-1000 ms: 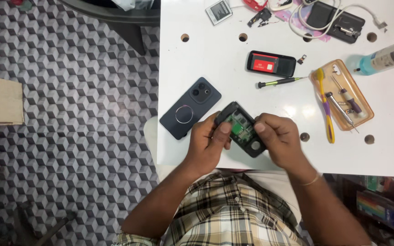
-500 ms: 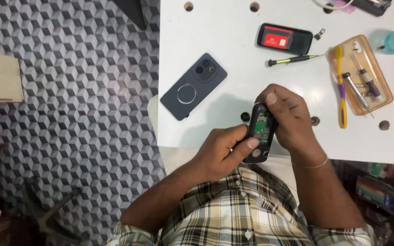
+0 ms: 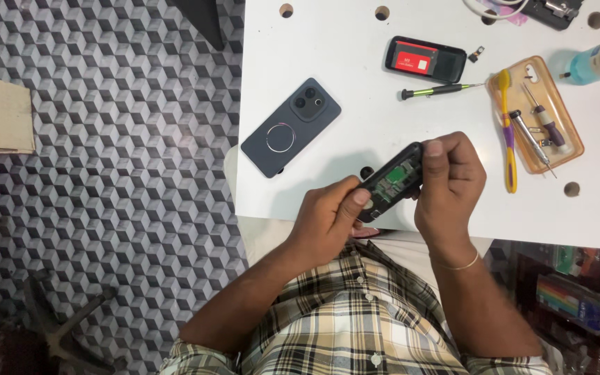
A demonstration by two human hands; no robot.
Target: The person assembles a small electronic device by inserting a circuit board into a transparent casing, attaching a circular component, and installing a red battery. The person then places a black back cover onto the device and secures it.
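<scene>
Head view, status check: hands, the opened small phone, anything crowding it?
Both hands gripping: left hand, right hand. Opened small phone held over the white table edge. Dark smartphone lies apart; nothing crowding.

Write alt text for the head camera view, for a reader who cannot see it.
Two hands, left hand and right hand, hold an opened small black phone over a white table. On the table lie a dark smartphone, a screwdriver and an orange tray of tools.
</scene>
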